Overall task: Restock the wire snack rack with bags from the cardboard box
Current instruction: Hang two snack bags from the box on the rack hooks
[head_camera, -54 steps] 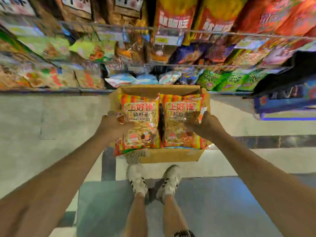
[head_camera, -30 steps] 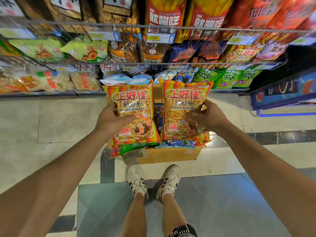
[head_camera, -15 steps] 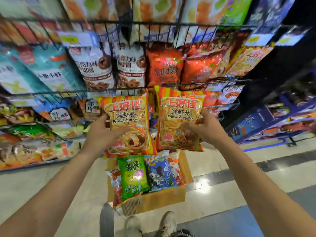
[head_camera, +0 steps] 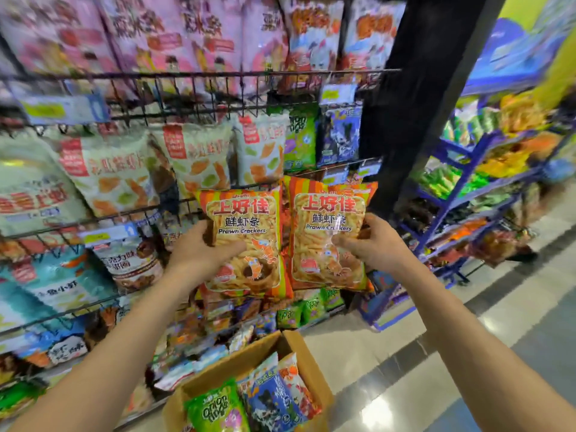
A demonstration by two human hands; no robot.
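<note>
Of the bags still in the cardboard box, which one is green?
The Onion Rings bag at the left of the cardboard box. It alone is green; the bag beside it is blue, the next orange and white.

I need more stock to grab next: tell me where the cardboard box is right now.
In the head view, the cardboard box sits on the floor at bottom centre, at the foot of the wire snack rack, below the two held prawn cracker bags.

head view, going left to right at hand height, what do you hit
left hand → left prawn crackers bag → right prawn crackers bag → right hand → blue shelf rack
</note>
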